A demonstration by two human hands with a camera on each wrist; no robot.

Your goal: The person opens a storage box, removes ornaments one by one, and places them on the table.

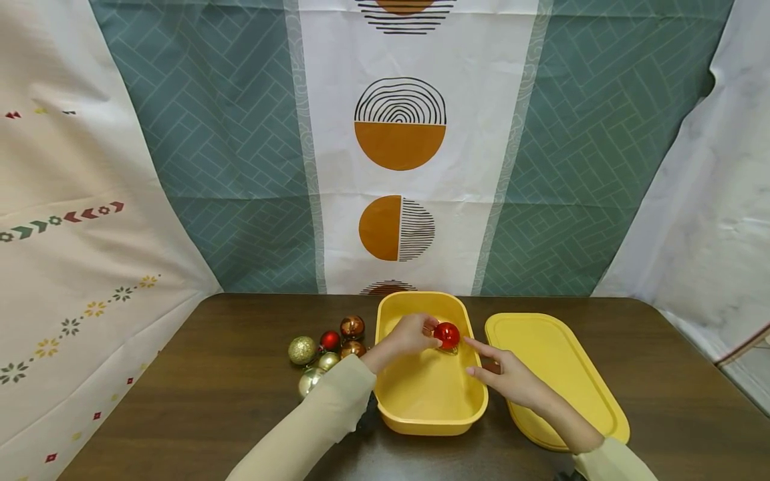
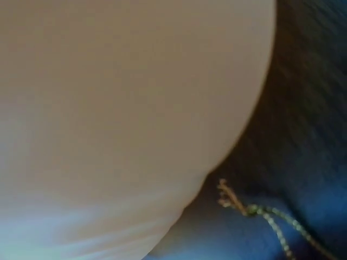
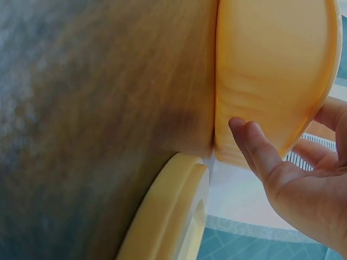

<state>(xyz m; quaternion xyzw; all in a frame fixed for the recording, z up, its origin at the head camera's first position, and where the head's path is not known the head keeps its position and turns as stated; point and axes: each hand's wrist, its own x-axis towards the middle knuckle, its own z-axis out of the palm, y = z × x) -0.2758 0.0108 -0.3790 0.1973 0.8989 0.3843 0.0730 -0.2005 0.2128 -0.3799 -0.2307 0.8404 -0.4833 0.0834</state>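
Inside the yellow plastic box (image 1: 421, 401), my left hand (image 1: 412, 335) pinches a shiny red Christmas ball (image 1: 447, 335) by its left side, toward the box's far right corner. A bit of gold shows just under the ball. My right hand (image 1: 508, 379) is at the box's right rim, its index finger stretched toward the ball and other fingers loosely bent, holding nothing. In the right wrist view, two fingertips of that hand lie along the outside of the box wall (image 3: 276, 59). A blurred pale surface covers most of the left wrist view, beside a gold cord (image 2: 260, 209).
Left of the box lie several ornaments: a glittery gold ball (image 1: 302, 350), a small red ball (image 1: 330, 341), a copper ball (image 1: 352, 327) and a pale gold ball (image 1: 309, 381). The yellow lid (image 1: 559, 367) lies on the dark wooden table (image 1: 240, 374) at right. Patterned cloth hangs behind.
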